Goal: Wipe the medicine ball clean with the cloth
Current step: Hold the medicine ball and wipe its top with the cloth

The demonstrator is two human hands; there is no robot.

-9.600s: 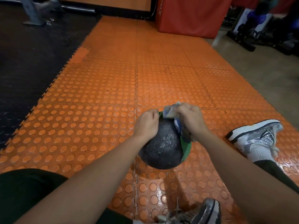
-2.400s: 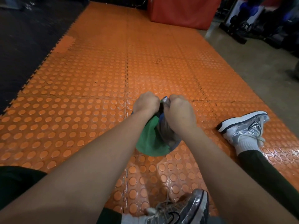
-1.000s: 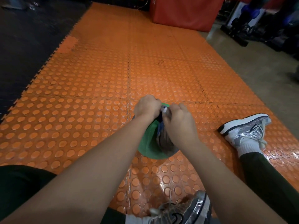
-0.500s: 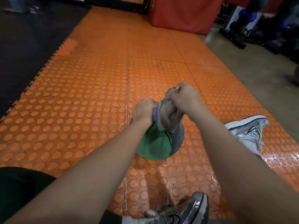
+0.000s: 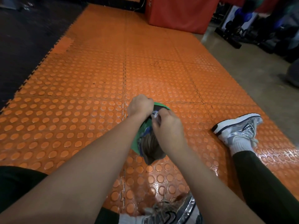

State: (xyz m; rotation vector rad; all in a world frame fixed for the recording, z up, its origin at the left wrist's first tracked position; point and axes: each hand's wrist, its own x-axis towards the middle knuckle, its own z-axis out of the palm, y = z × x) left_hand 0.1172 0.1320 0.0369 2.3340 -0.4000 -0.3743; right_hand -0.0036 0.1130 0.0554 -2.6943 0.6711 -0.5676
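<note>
The medicine ball (image 5: 135,142), black with green panels, sits on the orange studded floor mat between my legs. A grey-brown cloth (image 5: 151,146) with a blue edge lies draped over its near side. My right hand (image 5: 168,128) grips the bunched cloth and presses it on the top of the ball. My left hand (image 5: 140,105) is curled over the ball's far left top and holds it steady. Most of the ball is hidden under my hands and the cloth.
The orange mat (image 5: 97,75) spreads ahead, with a black mat (image 5: 24,46) to the left and bare concrete (image 5: 250,75) to the right. A red pad (image 5: 181,12) stands at the back. My shoes lie at the right (image 5: 239,128) and at the bottom (image 5: 171,212).
My right hand has come back from the ball's far upper side toward me, pulling the cloth down over the near face. The left hand has stayed on the ball.
</note>
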